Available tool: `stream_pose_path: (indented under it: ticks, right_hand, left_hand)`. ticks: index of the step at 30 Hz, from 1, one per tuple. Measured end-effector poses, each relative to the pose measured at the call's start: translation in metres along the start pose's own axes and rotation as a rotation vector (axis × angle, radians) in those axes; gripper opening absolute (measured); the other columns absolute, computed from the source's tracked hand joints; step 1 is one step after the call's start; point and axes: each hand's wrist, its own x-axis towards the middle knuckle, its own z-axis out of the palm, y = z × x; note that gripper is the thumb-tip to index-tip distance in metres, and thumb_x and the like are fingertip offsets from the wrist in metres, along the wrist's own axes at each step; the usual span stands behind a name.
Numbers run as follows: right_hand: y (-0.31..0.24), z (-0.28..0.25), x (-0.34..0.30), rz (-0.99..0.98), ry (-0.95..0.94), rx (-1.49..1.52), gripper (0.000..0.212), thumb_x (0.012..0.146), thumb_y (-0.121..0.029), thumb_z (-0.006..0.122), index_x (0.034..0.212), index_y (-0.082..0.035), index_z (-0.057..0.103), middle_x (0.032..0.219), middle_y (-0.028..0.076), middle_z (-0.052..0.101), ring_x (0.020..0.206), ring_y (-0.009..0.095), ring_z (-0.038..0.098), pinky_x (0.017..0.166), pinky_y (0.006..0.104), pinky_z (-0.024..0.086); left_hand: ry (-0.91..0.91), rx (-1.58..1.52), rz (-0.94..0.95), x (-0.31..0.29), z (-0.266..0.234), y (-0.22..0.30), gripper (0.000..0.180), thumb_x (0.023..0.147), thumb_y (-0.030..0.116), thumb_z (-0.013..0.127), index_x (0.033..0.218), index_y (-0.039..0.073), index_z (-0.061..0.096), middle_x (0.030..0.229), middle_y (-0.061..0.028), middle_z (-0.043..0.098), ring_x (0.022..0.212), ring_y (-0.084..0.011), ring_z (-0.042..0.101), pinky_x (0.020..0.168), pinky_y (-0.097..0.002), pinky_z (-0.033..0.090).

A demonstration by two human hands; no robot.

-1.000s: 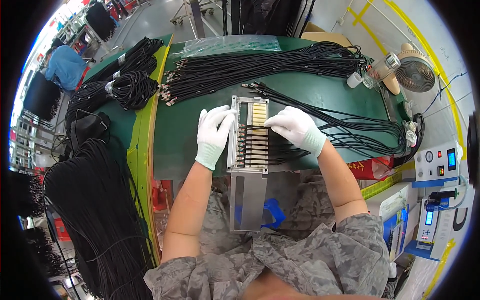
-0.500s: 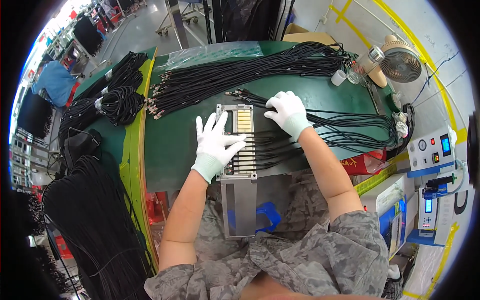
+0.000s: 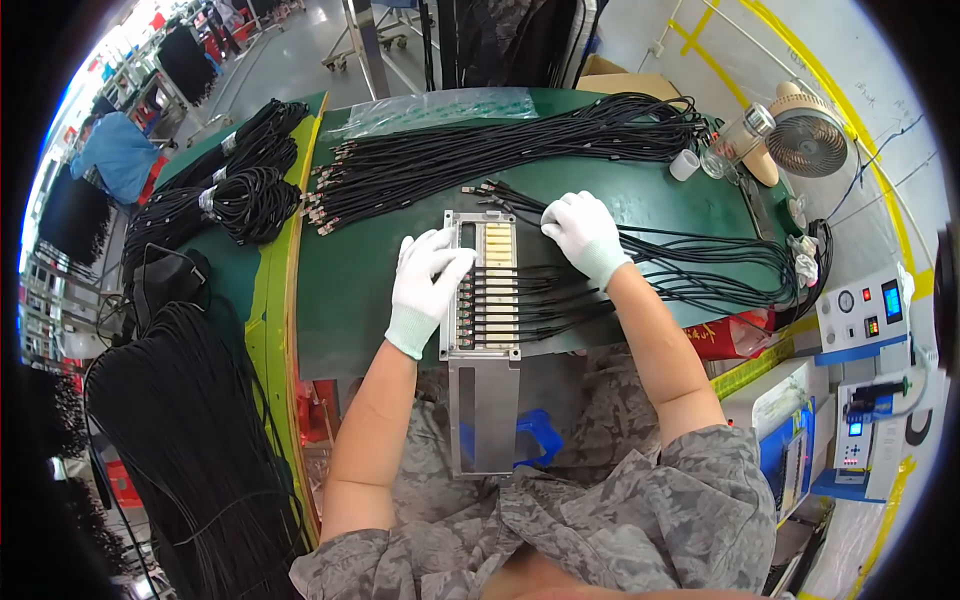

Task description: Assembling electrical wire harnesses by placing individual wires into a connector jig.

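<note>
In the middle of the frame a grey metal fixture plate (image 3: 482, 300) lies on the green bench (image 3: 350, 270), with its lower part hanging over the near edge of the bench above the lap of the person. Several thin black cables (image 3: 560, 295) are set in a row across the plate and run out to the right.

The left hand (image 3: 428, 280), in a white glove, rests flat on the left edge of the plate, fingers open and stretched, gripping nothing. The right hand (image 3: 583, 232), also in a white glove, lies palm down on the loose cables just right of the upper part of the plate; its fingers are slightly bent, and I cannot tell if they pinch a cable.

Behind the plate, in the upper centre of the frame, a long bundle of black cables (image 3: 480, 155) lies across the bench, with its metal ends pointing left. At the upper left are coiled cables (image 3: 235, 195). At the upper right stands a small fan (image 3: 808, 140) and, beside it, a glass jar (image 3: 735, 145). At the right edge is a control box (image 3: 865, 315) with a small screen.
</note>
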Motion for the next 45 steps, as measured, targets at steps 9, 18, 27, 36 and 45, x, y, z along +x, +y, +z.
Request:
stream_pose_path:
  ticks: [9, 18, 27, 36, 45]
  right_hand:
    - [-0.039, -0.018, -0.003, -0.23, -0.057, 0.287, 0.009, 0.084, -0.014, 0.068, 0.09, -0.01, 0.063, 0.085, 0.005, 0.065, 0.087, 0.028, 0.059, 0.082, 0.0376, 0.045]
    - [-0.056, -0.014, -0.005, -0.245, 0.049, 0.416, 0.026, 0.083, -0.026, 0.072, 0.102, -0.009, 0.067, 0.092, 0.006, 0.067, 0.092, 0.03, 0.06, 0.084, 0.0391, 0.046]
    - [-0.034, -0.021, -0.003, 0.037, -0.095, 0.61, 0.019, 0.082, -0.019, 0.071, 0.094, -0.004, 0.068, 0.087, 0.009, 0.068, 0.076, 0.023, 0.065, 0.073, 0.0328, 0.053]
    - [-0.024, -0.011, -0.005, -0.164, -0.011, 0.231, 0.006, 0.081, -0.019, 0.069, 0.085, -0.014, 0.071, 0.076, 0.004, 0.065, 0.079, 0.027, 0.06, 0.076, 0.039, 0.047]
    - [-0.022, -0.016, -0.005, -0.161, -0.009, 0.169, 0.005, 0.08, -0.019, 0.069, 0.083, -0.015, 0.071, 0.072, 0.004, 0.064, 0.077, 0.027, 0.059, 0.074, 0.0397, 0.048]
  left_hand:
    - [0.219, -0.181, 0.09, 0.003, -0.002, -0.001, 0.019, 0.097, 0.015, 0.054, 0.097, 0.003, 0.068, 0.094, -0.006, 0.07, 0.098, -0.0226, 0.06, 0.092, -0.0365, 0.043]
    - [0.15, -0.147, 0.09, 0.004, -0.003, 0.011, 0.014, 0.089, 0.013, 0.062, 0.083, 0.004, 0.071, 0.121, -0.017, 0.063, 0.111, -0.029, 0.055, 0.098, -0.0395, 0.041]
    - [0.346, 0.047, 0.05, 0.004, -0.016, 0.001, 0.009, 0.086, 0.011, 0.065, 0.084, 0.004, 0.071, 0.12, -0.0158, 0.063, 0.116, -0.0301, 0.054, 0.104, -0.0405, 0.037]
    - [0.248, 0.242, -0.03, 0.004, -0.007, -0.013, 0.017, 0.09, 0.028, 0.065, 0.096, 0.015, 0.074, 0.118, -0.0097, 0.066, 0.118, -0.0268, 0.055, 0.111, -0.0479, 0.028]
    - [0.155, 0.302, -0.074, 0.002, -0.01, -0.014, 0.022, 0.096, 0.024, 0.056, 0.107, 0.013, 0.071, 0.119, -0.0095, 0.067, 0.117, -0.026, 0.057, 0.113, -0.0492, 0.026]
